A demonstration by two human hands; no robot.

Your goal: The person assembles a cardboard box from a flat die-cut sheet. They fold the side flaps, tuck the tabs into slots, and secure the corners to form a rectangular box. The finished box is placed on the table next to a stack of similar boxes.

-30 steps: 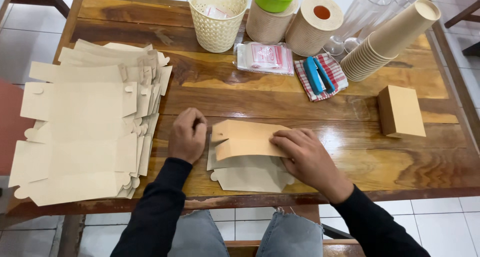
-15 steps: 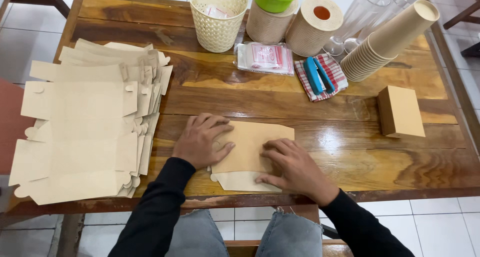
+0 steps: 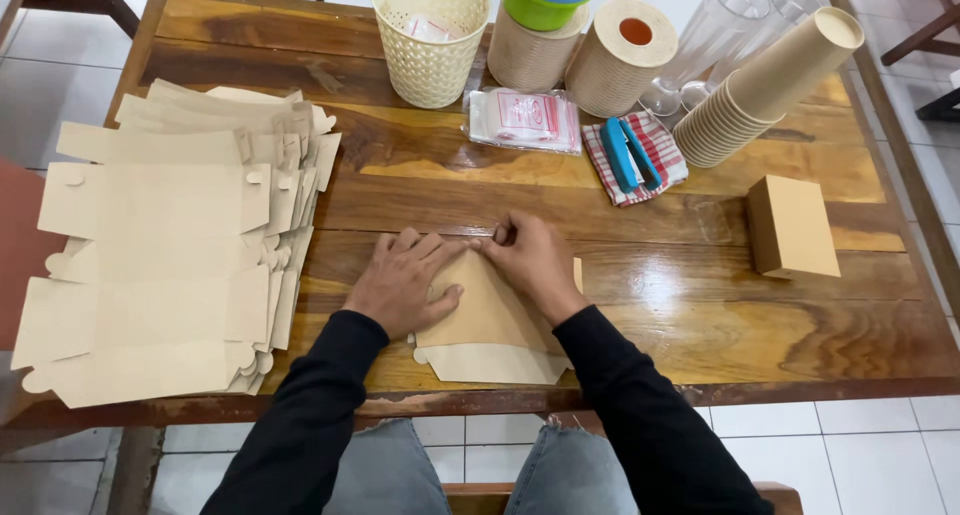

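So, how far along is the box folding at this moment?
One folded cardboard box stands finished at the right side of the table. Both the left hand and the right hand press a crease into one flat box blank. A large stack of flat blanks waits unfolded on the left.

Tan cardboard sheet (image 3: 490,320) — red-checked cloth (image 3: 640,160) — cream basket (image 3: 428,45).

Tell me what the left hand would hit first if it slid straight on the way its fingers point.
The left hand points up and right across the cardboard sheet; it would likely meet the right hand first, since their fingertips already nearly touch.
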